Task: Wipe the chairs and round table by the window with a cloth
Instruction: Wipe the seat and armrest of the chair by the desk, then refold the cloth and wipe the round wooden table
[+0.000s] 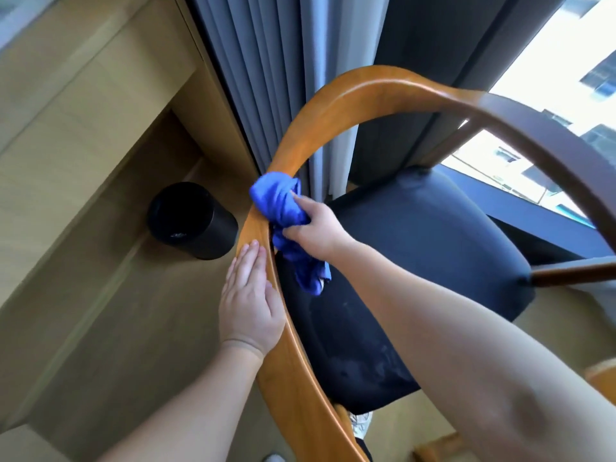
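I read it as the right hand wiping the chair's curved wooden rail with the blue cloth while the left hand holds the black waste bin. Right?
Not quite. The head view shows the left hand resting flat on the wooden rail, apart from the black waste bin. The right hand does grip the blue cloth against that rail.

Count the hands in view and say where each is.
2. The left hand lies flat on the chair's wooden rail, beside the black bin; the right hand grips the blue cloth against that rail just beyond it. None appears hidden.
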Motion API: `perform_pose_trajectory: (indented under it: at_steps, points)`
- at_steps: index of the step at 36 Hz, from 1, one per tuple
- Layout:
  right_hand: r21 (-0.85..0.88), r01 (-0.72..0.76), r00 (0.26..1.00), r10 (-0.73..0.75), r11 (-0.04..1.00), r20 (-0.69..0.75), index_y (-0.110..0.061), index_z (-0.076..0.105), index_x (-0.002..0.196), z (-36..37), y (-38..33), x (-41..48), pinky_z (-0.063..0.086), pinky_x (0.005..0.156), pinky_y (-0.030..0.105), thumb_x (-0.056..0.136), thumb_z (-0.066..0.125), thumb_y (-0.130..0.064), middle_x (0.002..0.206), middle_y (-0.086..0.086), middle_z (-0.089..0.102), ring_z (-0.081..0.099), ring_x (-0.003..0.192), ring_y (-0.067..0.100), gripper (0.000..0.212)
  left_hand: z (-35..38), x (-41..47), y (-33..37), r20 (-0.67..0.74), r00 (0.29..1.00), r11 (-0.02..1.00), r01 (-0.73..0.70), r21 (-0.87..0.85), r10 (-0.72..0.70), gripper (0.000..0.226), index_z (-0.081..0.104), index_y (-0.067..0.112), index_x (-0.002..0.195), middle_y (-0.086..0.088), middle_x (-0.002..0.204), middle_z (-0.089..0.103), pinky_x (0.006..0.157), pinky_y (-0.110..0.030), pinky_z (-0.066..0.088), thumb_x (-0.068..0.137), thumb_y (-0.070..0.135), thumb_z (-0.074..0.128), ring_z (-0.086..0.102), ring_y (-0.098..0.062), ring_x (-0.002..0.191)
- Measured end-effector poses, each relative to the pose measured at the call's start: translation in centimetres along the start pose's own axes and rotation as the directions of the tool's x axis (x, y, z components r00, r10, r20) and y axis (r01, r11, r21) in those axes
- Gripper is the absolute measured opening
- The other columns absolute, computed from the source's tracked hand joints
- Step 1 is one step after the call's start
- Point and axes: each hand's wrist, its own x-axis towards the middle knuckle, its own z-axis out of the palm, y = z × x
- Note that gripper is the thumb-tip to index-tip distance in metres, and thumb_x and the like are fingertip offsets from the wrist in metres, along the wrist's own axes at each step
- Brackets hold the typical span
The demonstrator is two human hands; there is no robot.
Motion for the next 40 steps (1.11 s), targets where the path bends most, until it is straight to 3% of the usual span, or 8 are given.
perform_pose_trajectory:
  at_steps: [4, 11, 15, 20, 25, 29, 32, 40]
  points:
    - [0.053, -0.052, 0.992, 0.046, 0.997, 0.114, -0.025, 0.06, 0.126, -0.6, 1.4, -4.1, 0.058, 0.078, 0.033, 0.077, 0.066, 0.001, 0.097, -0.003, 0.068, 0.067, 0.088, 0.014, 0.056, 0.0, 0.0, -0.1, -0.051, 0.999, 0.996, 0.0, -0.084, -0.004, 0.055, 0.055, -0.005, 0.127, -0.019, 0.138, 0.049, 0.112, -0.035, 0.027, 0.085, 0.019, 0.03, 0.041, -0.03, 0.13]
    - [0.003, -0.065, 0.996, 0.065, 0.998, -0.068, -0.026, 0.061, 0.124, -4.2, 2.7, -12.0, 0.047, 0.074, 0.013, 0.076, 0.071, -0.007, 0.099, -0.01, 0.069, 0.063, 0.083, 0.001, 0.053, -0.9, 0.2, 0.4, 0.071, 0.995, 0.985, 0.075, -0.157, -0.064, 0.046, 0.05, 0.003, 0.133, -0.01, 0.147, 0.039, 0.115, -0.04, 0.024, 0.096, 0.024, 0.032, 0.03, -0.025, 0.139]
    - [0.021, -0.012, 0.986, 0.016, 1.0, -0.166, -0.032, 0.063, 0.111, -5.8, 0.2, -17.8, 0.047, 0.071, 0.009, 0.076, 0.071, -0.001, 0.099, -0.004, 0.069, 0.06, 0.081, 0.0, 0.047, -5.0, -1.2, 4.1, 0.14, 0.989, 0.92, 0.104, -0.378, -0.054, 0.038, 0.05, 0.009, 0.133, 0.0, 0.136, 0.046, 0.101, -0.02, 0.029, 0.1, 0.023, 0.04, 0.043, -0.014, 0.125]
    - [-0.011, 0.038, 0.967, -0.039, 0.999, -0.25, -0.026, 0.054, 0.135, -4.9, -3.9, -25.1, 0.041, 0.106, 0.029, 0.066, 0.071, -0.027, 0.133, -0.007, 0.059, 0.055, 0.122, 0.007, 0.071, -13.0, -4.4, 10.5, 0.265, 0.959, 0.753, 0.101, -0.65, 0.101, 0.024, 0.057, 0.02, 0.118, 0.016, 0.107, 0.058, 0.082, -0.001, 0.035, 0.099, 0.027, 0.044, 0.052, 0.014, 0.095]
    - [-0.039, 0.144, 0.937, -0.149, 0.989, -0.315, -0.017, 0.051, 0.136, -2.7, -8.5, -32.3, 0.038, 0.108, 0.027, 0.069, 0.076, -0.017, 0.139, -0.007, 0.049, 0.047, 0.127, 0.002, 0.072, -18.8, -7.5, 13.6, 0.327, 0.908, 0.699, 0.055, -0.713, 0.261, 0.011, 0.058, 0.031, 0.1, 0.011, 0.097, 0.066, 0.085, -0.024, 0.049, 0.09, 0.037, 0.059, 0.062, -0.002, 0.094]
    - [0.123, 0.177, 0.923, -0.122, 0.976, -0.365, -0.022, 0.049, 0.133, -2.1, -10.6, -37.8, 0.049, 0.097, 0.031, 0.076, 0.079, -0.018, 0.125, -0.005, 0.06, 0.059, 0.115, 0.012, 0.065, -22.6, -9.9, 14.7, 0.298, 0.881, 0.711, -0.06, -0.701, 0.368, 0.009, 0.056, 0.026, 0.092, 0.005, 0.087, 0.066, 0.075, -0.019, 0.049, 0.093, 0.018, 0.058, 0.061, -0.009, 0.082]
    - [0.291, 0.246, 0.905, -0.112, 0.925, -0.41, -0.021, 0.052, 0.129, -1.6, -11.9, -42.0, 0.054, 0.09, 0.033, 0.081, 0.071, -0.016, 0.117, 0.0, 0.067, 0.065, 0.107, 0.019, 0.052, -24.8, -11.7, 15.5, 0.322, 0.847, 0.659, -0.045, -0.75, 0.424, 0.003, 0.058, 0.025, 0.093, -0.002, 0.09, 0.068, 0.081, -0.037, 0.053, 0.09, 0.026, 0.057, 0.063, -0.019, 0.087]
    - [0.678, 0.408, 0.762, 0.18, 0.612, -0.622, 0.0, 0.056, 0.12, -2.3, -11.0, -51.3, 0.051, 0.083, 0.042, 0.095, 0.054, -0.014, 0.104, 0.02, 0.066, 0.064, 0.095, 0.033, 0.029, -28.4, -16.6, 18.4, 0.336, 0.713, 0.538, -0.068, -0.84, 0.615, 0.01, 0.06, 0.027, 0.093, -0.009, 0.095, 0.066, 0.079, -0.038, 0.055, 0.095, 0.02, 0.054, 0.064, -0.024, 0.09]
